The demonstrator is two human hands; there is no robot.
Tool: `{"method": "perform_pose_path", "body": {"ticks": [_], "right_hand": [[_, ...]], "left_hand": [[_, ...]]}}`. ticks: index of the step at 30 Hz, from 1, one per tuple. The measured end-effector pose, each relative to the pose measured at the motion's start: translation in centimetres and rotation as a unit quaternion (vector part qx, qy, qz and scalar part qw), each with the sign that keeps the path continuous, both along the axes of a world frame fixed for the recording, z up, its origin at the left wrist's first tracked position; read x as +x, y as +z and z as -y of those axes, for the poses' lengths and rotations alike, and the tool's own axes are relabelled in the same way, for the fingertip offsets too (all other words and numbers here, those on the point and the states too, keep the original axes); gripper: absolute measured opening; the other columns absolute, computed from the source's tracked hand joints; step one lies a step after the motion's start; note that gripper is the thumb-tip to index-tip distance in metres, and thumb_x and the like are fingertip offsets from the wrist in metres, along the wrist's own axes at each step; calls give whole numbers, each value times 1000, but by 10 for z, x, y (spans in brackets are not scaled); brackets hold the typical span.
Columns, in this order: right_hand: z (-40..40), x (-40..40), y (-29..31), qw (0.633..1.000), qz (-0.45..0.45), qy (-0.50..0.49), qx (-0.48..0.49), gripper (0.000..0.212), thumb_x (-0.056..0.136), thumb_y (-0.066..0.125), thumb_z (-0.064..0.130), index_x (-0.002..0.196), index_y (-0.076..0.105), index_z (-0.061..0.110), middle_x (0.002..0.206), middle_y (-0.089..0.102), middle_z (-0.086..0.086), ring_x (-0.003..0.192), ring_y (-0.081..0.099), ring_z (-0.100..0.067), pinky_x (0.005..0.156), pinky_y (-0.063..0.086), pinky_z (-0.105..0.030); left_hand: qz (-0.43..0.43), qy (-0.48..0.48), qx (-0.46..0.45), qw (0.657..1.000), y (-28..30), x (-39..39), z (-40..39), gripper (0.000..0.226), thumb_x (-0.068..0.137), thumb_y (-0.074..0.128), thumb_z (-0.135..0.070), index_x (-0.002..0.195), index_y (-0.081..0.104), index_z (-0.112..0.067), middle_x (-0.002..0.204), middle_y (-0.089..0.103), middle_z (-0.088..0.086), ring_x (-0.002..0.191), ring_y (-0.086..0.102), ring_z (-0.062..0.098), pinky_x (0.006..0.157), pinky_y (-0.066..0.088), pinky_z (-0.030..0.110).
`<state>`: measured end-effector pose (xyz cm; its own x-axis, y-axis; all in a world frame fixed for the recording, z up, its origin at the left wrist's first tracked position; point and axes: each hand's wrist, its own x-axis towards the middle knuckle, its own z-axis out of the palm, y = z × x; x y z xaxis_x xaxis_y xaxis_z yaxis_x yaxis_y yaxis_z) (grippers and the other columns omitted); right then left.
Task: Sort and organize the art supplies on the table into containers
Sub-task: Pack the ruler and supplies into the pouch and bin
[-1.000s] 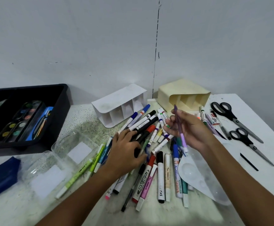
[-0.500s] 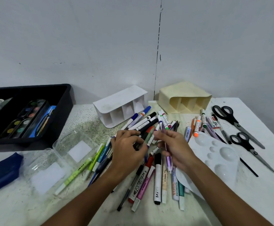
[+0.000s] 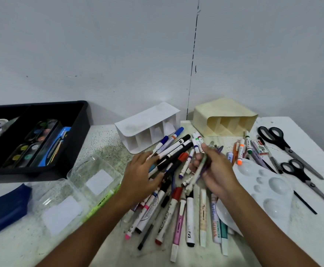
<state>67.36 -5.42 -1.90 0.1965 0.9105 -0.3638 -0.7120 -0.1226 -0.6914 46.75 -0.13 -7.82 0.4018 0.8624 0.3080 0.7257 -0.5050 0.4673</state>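
Most of the sorting is left to you, judging by the table [image 3: 107, 135]: the marker pile [image 3: 178, 191] sprawls at near centre, and the white organizer [image 3: 145, 120] and cream organizer [image 3: 222, 116] lie tipped and empty at the far side — only the black tray [image 3: 80, 120] at far left holds paints. Your left hand [image 3: 140, 178] rests flat, fingers spread, on the pile; your right hand [image 3: 217, 170] is curled around a few pens [image 3: 199, 170] just above it.

head cam | worn, looks forward and down | close over table [image 3: 107, 139] | wall behind | single view
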Motion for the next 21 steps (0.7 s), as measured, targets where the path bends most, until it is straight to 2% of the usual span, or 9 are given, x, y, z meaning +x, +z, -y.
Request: {"method": "perform_pose_path", "body": {"ticks": [2, 3, 5, 7, 10, 13, 17, 21], "right_hand": [[-3, 5, -4, 999, -28, 5, -28, 9, 95, 53, 9, 86, 55, 7, 58, 47, -4, 45, 45, -13, 48, 51, -29], [-3, 7, -7, 998, -47, 9, -41, 9, 95, 52, 9, 87, 56, 6, 59, 45, -3, 45, 43, -12, 48, 50, -28], [-3, 10, -11, 994, -92, 12, -56, 11, 94, 50, 8, 93, 59, 3, 62, 50, -3, 48, 49, -12, 53, 54, -28], [-5, 10, -13, 991, -122, 12, -59, 14, 95, 49, 7, 99, 61, 1, 69, 61, -9, 56, 63, -18, 61, 59, -34], [-9, 2, -11, 991, -110, 45, -60, 19, 97, 46, 6, 107, 59, -2, 93, 70, -24, 81, 72, -33, 65, 61, -43], [-13, -16, -7, 989, -84, 107, -66, 26, 99, 42, 6, 118, 55, -3, 112, 66, -29, 98, 67, -43, 72, 60, -48], [-18, -38, -12, 981, -63, 158, -93, 28, 99, 42, 6, 120, 55, -5, 118, 63, -29, 98, 66, -47, 71, 60, -49], [-19, -34, -9, 981, -1, 152, -121, 25, 99, 43, 6, 117, 57, -4, 119, 61, -30, 84, 70, -43, 69, 60, -48]], "left_hand": [[-90, -14, -29, 995, -10, -14, -6, 76, 82, 34, -69, 139, 50, -22, 149, 43, 3, 141, 31, 26, 113, 25, 56], [-120, -17, -50, 991, -13, -20, -9, 85, 78, 26, -77, 144, 43, -26, 154, 34, 1, 145, 22, 24, 117, 16, 55], [-143, -25, -69, 987, -18, -29, -13, 98, 72, 15, -88, 150, 32, -30, 158, 27, -1, 148, 15, 21, 118, 7, 51], [-140, -40, -52, 988, -21, -36, -14, 98, 75, 18, -88, 151, 30, -27, 157, 29, 1, 147, 19, 22, 118, 6, 49], [-96, -62, -17, 993, -23, -43, -13, 84, 83, 32, -78, 147, 39, -23, 151, 40, 2, 143, 30, 22, 116, 10, 48], [-27, -71, 5, 997, -23, -50, -14, 65, 93, 35, -65, 136, 55, -21, 139, 54, 2, 132, 45, 22, 113, 28, 54], [13, -79, 31, 996, -21, -52, -21, 40, 94, 47, -43, 112, 71, -16, 116, 67, 0, 110, 57, 17, 92, 47, 52], [47, -72, 21, 996, -14, -48, -31, 31, 85, 54, -39, 87, 76, -17, 107, 68, 1, 104, 59, 17, 87, 49, 49]]}}
